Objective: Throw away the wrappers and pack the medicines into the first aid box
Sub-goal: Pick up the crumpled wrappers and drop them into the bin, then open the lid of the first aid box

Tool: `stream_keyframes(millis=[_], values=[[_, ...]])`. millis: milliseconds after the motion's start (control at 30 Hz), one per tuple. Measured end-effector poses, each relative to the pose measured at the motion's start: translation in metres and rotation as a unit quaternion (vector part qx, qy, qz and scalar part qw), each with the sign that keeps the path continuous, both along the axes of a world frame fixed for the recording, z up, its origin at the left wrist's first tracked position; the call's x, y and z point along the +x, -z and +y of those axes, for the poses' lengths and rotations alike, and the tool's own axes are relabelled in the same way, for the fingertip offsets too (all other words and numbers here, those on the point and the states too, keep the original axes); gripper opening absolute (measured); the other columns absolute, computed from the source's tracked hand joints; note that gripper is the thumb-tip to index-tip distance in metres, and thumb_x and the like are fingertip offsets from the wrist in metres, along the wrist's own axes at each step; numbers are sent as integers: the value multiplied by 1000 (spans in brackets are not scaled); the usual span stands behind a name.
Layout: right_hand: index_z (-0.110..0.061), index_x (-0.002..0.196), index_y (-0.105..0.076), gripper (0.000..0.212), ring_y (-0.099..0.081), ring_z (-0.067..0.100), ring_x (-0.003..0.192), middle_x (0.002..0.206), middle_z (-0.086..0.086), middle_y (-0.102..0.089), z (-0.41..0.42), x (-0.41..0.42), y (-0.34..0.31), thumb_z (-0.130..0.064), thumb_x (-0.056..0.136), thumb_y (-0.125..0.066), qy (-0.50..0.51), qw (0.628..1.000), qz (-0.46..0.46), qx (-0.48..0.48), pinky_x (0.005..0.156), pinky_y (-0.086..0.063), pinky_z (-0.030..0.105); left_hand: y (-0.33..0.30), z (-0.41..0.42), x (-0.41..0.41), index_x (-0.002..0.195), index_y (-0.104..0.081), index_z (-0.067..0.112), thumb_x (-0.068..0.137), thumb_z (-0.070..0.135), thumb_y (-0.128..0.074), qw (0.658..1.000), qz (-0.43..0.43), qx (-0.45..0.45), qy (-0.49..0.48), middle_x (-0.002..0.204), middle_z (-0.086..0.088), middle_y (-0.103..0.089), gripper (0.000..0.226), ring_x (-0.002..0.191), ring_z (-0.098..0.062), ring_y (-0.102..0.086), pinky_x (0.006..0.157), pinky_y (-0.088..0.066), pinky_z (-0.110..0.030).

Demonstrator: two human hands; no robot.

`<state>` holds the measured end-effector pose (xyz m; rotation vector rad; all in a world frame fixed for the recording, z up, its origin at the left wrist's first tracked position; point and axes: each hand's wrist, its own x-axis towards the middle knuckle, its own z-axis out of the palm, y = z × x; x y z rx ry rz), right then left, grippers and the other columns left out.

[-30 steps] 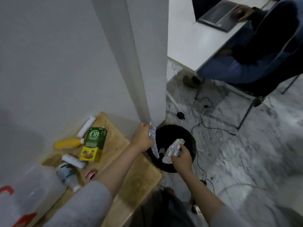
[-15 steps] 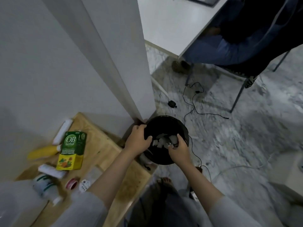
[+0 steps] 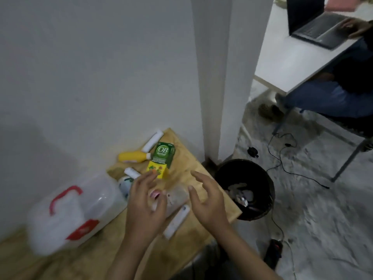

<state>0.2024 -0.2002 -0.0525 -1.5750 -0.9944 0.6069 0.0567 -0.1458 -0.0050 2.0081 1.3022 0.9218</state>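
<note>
Hands: left hand (image 3: 144, 201) and right hand (image 3: 207, 201) were both over the table with fingers spread, palms facing each other, nothing held in either.
Under hands: a clear blurry plastic piece, maybe a blister pack (image 3: 174, 199), plus a small pink round item (image 3: 155, 194) lay between the palms; too blurred to name surely.
Near edge: a white slim tube-shaped item (image 3: 177, 221) lay on the light wooden table (image 3: 201, 166), just beside the right wrist and near the table edge.
First aid box: the translucent white plastic box with red handle and red latch (image 3: 74, 211) sat left of the hands on the table, lid apparently shut, motion-blurred.
Medicines further back: white bottle with green print (image 3: 125, 183), short white tube (image 3: 132, 172), green and yellow cardboard OB carton (image 3: 161, 160), yellow squeeze bottle (image 3: 133, 157), long white tube (image 3: 152, 140) by the wall.
Bin: black round bin (image 3: 245, 188) stood on the floor touching the table corner, pale wrappers (image 3: 240, 194) inside.
Stage: wrappers looked binned; packing not yet begun, my guess.
Risk: the box seemingly needed opening first; grabbing medicines beforehand would leave no free hand.
Risk: the slim tube near the edge could get knocked off by the right forearm, possibly into the bin.
Risk: the clear pack could be mistaken for rubbish.
</note>
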Motion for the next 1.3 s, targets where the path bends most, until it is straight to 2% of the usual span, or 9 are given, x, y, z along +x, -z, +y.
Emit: stream_keyframes(millis=[167,300,367,467,533,633,767,1000,1300], values=[[-16,112,-64,29,-53,5,115,117,-6,-64,33,-85,-14,-13,83,-60,-134,983,-59,107,98,-41,22,-5,-14,-104,117,-56,13,81,28,-56,987,13,104,-120,118,-3,-54,39,113,-16,-52,94,-45,-30],[-19,113,-64,33,-53,9,118,123,-4,-63,56,-137,-13,-13,81,-66,-233,945,-155,170,104,-38,26,13,-22,-174,120,-56,15,77,37,-57,964,72,137,-214,131,-6,-51,48,122,-25,-46,103,-35,-32],[-24,116,-62,34,-48,12,125,129,-4,-59,65,-152,-8,-18,82,-64,-287,918,-204,180,106,-39,35,29,-22,-199,122,-53,19,75,44,-56,957,92,124,-248,140,-4,-45,54,128,-26,-39,105,-29,-36],[-29,119,-59,34,-36,14,136,137,-6,-54,76,-164,5,-25,85,-61,-344,886,-260,171,110,-33,50,55,-21,-219,128,-49,25,74,49,-55,955,104,118,-252,150,-2,-34,59,137,-26,-28,109,-18,-31],[-31,118,-59,34,-33,14,138,138,-7,-52,82,-166,15,-26,84,-62,-357,871,-288,176,110,-30,56,72,-19,-225,131,-46,29,74,49,-55,957,97,114,-248,154,4,-25,61,141,-24,-20,110,-14,-30],[-31,114,-62,32,-31,14,139,139,-8,-50,89,-166,30,-26,83,-64,-356,856,-315,203,110,-27,59,93,-17,-229,135,-39,36,77,42,-61,957,80,139,-243,155,10,-19,62,142,-19,-15,110,-22,-38],[-29,114,-62,35,-31,17,139,140,-6,-48,97,-165,45,-28,80,-69,-346,828,-362,251,107,-29,60,111,-7,-232,134,-36,42,80,36,-62,947,56,193,-250,154,10,-21,61,137,-6,-18,104,-28,-29],[-25,113,-62,40,-38,26,134,137,3,-53,102,-169,55,-28,75,-74,-298,803,-424,294,101,-34,63,123,8,-231,133,-37,34,80,28,-70,932,68,242,-263,151,-3,-30,63,134,-24,-31,101,-34,-33],[-19,111,-64,30,-40,32,133,136,10,-53,107,-166,56,-28,82,-66,-310,781,-427,334,99,-36,66,122,11,-234,132,-39,32,80,28,-68,931,53,255,-258,150,-5,-33,59,135,-25,-31,102,-32,-32]])
